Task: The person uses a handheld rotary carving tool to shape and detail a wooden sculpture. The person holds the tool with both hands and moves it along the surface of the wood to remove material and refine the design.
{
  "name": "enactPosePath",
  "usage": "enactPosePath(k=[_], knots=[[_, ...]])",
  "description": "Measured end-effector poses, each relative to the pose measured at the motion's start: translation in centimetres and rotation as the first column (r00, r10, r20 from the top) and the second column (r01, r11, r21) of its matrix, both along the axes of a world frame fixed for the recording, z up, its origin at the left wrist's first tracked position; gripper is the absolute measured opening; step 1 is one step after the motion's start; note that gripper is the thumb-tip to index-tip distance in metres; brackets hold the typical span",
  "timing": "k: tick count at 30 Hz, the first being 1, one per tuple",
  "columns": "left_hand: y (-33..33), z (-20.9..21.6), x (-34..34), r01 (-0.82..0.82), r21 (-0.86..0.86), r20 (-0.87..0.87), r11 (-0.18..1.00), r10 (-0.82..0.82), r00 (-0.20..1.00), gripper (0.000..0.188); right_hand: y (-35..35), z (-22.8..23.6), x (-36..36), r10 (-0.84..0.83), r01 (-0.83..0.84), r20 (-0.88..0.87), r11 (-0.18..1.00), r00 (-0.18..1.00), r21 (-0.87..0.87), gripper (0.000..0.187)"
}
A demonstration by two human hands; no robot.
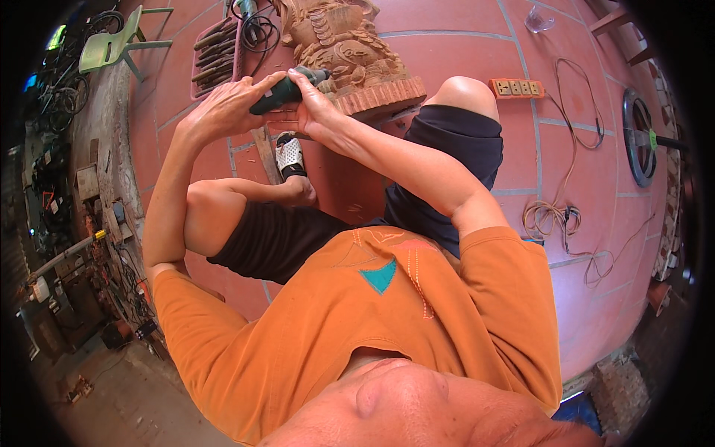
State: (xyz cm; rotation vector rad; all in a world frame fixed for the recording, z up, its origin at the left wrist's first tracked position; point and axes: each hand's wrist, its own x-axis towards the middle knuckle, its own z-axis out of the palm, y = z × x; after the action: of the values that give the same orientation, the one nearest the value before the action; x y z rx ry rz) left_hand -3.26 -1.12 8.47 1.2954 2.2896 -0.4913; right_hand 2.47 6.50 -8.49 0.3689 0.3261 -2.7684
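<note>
A dark green handheld power tool (pixel 277 97), which looks like a die grinder, lies between my two hands. My left hand (pixel 227 110) is closed around its rear part from the left. From the right, my right hand (pixel 316 110) wraps it nearer the nose, the thumb along the top. The tool's grey nose points right, close to a carved brown wooden sculpture (pixel 344 56) that lies on the floor. Whether a bit touches the wood I cannot tell. The sculpture's ridged base edge faces me, and the top of the carving runs out of view.
Left of the sculpture, a pink basket (pixel 239 59) holds several carving chisels beside another corded green tool (pixel 247 9). An orange power strip (pixel 515 89) and loose cable (pixel 553 212) lie at right. A green chair (pixel 112 46), a clear glass (pixel 538 19) and a black ring-shaped base (pixel 635 138) stand farther out.
</note>
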Motion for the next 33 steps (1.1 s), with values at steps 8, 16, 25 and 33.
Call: enactPosePath(k=[8, 16, 25, 33], knots=[[-0.1, -0.8, -0.7, 0.045, 0.026, 0.002, 0.999, -0.045, 0.999, 0.081, 0.3, -0.3, -0.2, -0.023, 0.023, 0.022, 0.999, 0.999, 0.025, 0.062], [0.1, -0.6, -0.6, 0.032, 0.005, 0.007, 0.999, -0.032, 0.999, 0.081, 0.5, -0.3, -0.1, -0.019, 0.019, 0.005, 0.999, 1.000, 0.037, 0.060], [0.3, -0.9, -0.7, 0.029, 0.004, 0.010, 1.000, -0.029, 1.000, 0.080, 0.7, -0.2, -0.2, -0.030, 0.029, 0.003, 0.999, 1.000, 0.039, 0.058], [0.1, -0.9, -0.7, 0.030, 0.016, 0.012, 0.999, -0.031, 0.999, 0.080, 0.5, -0.3, -0.3, -0.013, 0.012, 0.017, 0.999, 1.000, 0.033, 0.059]])
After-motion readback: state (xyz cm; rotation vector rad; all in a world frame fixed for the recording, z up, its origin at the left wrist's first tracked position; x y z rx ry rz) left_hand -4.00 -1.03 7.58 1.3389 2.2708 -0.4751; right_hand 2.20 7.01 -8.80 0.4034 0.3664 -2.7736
